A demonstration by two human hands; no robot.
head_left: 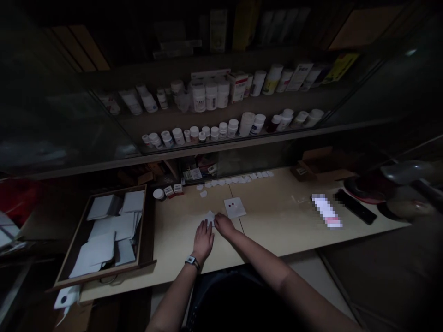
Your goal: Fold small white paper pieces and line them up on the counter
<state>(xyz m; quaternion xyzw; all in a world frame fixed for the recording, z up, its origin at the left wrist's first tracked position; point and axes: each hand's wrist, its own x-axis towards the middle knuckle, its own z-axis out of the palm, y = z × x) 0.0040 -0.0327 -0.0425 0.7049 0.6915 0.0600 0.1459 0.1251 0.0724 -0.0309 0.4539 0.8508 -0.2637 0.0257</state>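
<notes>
Bare forearms (265,259) led to a small, angular white paper (209,215) on the smooth, pale tabletop (277,216), the left hand (203,240) touching it with fingers slightly parted, the right hand (224,225) curled at its edge, whether pinching too dim to tell.

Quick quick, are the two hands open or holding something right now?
Left hand: open, resting on a small white paper.
Right hand: curled at the paper's edge; can't tell if it's pinching it.
</notes>
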